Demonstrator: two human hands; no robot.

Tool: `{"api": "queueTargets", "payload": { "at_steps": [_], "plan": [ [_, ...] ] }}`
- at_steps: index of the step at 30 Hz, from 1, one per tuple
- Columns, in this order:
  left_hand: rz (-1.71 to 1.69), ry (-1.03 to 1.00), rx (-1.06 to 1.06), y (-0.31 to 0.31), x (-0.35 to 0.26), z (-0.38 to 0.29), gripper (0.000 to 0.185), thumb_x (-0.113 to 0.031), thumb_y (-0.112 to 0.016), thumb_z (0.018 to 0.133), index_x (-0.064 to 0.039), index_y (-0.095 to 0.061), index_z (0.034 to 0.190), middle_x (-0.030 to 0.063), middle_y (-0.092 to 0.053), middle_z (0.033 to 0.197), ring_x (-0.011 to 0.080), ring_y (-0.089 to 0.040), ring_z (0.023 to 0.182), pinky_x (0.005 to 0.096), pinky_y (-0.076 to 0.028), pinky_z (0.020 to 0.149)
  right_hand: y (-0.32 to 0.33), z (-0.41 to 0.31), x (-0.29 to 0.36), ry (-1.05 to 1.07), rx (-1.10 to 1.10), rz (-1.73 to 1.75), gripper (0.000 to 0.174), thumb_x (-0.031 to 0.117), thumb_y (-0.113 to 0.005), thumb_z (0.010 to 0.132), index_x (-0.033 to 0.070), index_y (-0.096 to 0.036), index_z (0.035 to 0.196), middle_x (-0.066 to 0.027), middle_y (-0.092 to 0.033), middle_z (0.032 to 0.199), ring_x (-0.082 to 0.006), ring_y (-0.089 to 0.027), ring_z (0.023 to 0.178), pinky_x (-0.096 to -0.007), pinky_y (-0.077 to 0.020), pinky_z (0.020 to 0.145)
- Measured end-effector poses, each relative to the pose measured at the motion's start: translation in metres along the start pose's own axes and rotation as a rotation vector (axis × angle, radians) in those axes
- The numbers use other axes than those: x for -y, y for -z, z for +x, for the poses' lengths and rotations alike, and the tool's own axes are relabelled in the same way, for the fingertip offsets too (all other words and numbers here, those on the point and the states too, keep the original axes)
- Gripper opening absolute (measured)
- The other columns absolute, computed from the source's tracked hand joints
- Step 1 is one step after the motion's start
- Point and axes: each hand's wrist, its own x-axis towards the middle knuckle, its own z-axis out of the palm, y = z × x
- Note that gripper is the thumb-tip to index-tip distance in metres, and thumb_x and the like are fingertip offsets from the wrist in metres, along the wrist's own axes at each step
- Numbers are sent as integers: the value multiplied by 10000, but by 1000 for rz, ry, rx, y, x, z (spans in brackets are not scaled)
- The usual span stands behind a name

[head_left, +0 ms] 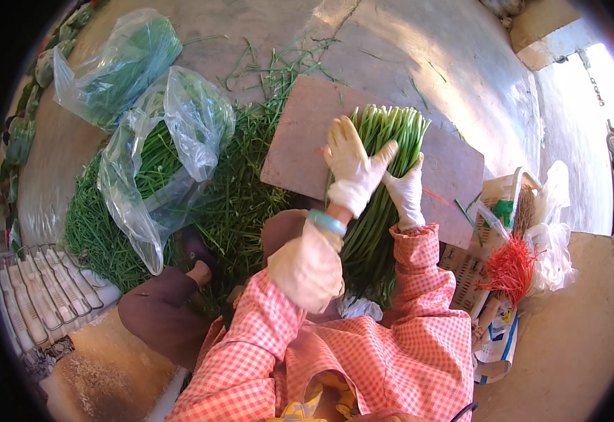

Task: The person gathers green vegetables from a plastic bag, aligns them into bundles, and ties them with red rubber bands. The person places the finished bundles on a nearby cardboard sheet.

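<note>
A thick bundle of long green stems (391, 134), probably garlic shoots or flowering chives, lies on a brown board (301, 137) with its pale cut ends pointing away from me. My left hand (357, 163), in a pale glove, rests flat against the bundle's left side, fingers extended and thumb spread over the stems. Lower down, my gloved right hand (406, 192) grips the right side, partly hidden by the stems. The leafy ends hang toward my lap. A red strip (438, 198) lies on the board by my right hand.
Left of the board are loose greens (243, 174) and two clear plastic bags of greens (180, 126) (127, 68). White plastic crates (38, 295) stand at lower left. At right are a basket (497, 184), red ties (510, 266) and white plastic bags (549, 237).
</note>
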Motion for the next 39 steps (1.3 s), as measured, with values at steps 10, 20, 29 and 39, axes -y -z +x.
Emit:
{"api": "queueTargets", "payload": {
  "at_steps": [10,20,29,39],
  "plan": [
    [88,442,249,-59,-35,3,1412,-764,-751,433,39,-173,1440,203,-335,1427,315,-365,1287,468,-344,1009,-13,24,-66,-385,-127,671,556,493,-429,928,8,-534,1179,-102,-595,972,-208,-557,847,-350,-479,794],
    [155,459,116,-32,-73,-25,1187,-688,-663,600,34,-239,1441,190,-352,1436,301,-348,1313,435,-302,1035,2,25,-56,-201,98,335,364,364,-573,882,69,-446,1052,-54,-428,1015,-196,-422,907,-324,-375,796],
    [38,-351,-370,161,92,-4,620,-224,-719,592,1,-540,1141,209,-541,1116,392,-510,1069,515,-410,902,-11,-9,-5,95,-137,-175,786,169,-831,712,-73,-396,1320,-205,-523,1272,-295,-520,1130,-385,-400,1002],
    [937,931,83,365,450,-77,288,-168,-470,894,-80,-672,1079,172,-664,1065,343,-638,994,501,-485,806,49,47,-26,-233,276,-453,905,479,-743,782,-70,-333,1374,-202,-512,1271,-296,-487,1176,-385,-363,1022]
  ]
}}
